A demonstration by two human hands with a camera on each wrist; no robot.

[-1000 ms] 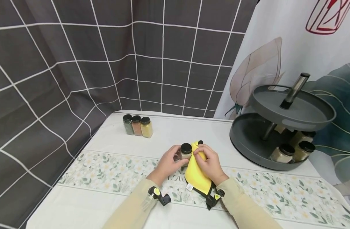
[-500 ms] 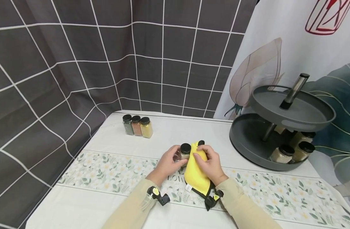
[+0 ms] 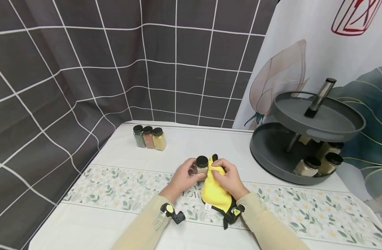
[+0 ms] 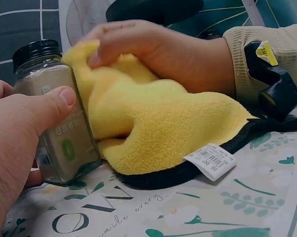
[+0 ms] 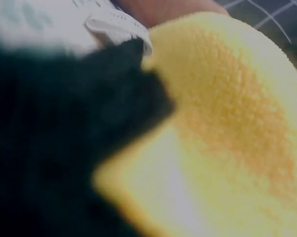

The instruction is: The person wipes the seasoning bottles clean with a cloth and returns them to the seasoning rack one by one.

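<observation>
My left hand (image 3: 185,177) grips a square glass spice jar (image 4: 64,123) with a black lid and greyish-brown powder inside, slightly tilted, its base close to the tablecloth. The thumb lies across the jar's front in the left wrist view. Bunched in my right hand (image 3: 227,176) is a yellow cleaning cloth (image 4: 163,123) with black edging and a white label (image 4: 212,160). The fingers pinch its upper part right beside the jar, and the lower part drapes onto the table. Yellow pile and dark edging fill most of the right wrist view, hiding the right fingers there.
Three black-lidded spice jars, green (image 3: 139,136), reddish (image 3: 148,137) and yellow (image 3: 159,139), stand in a row at the back left. A dark grey two-tier turntable (image 3: 269,156) stands at the right, with several jars on its lower tier. Behind the table hangs a checked curtain (image 3: 159,69).
The right hand's fingers shift over the cloth beside the jar, and the cloth bunches and changes shape. The left hand and jar stay nearly in place.
</observation>
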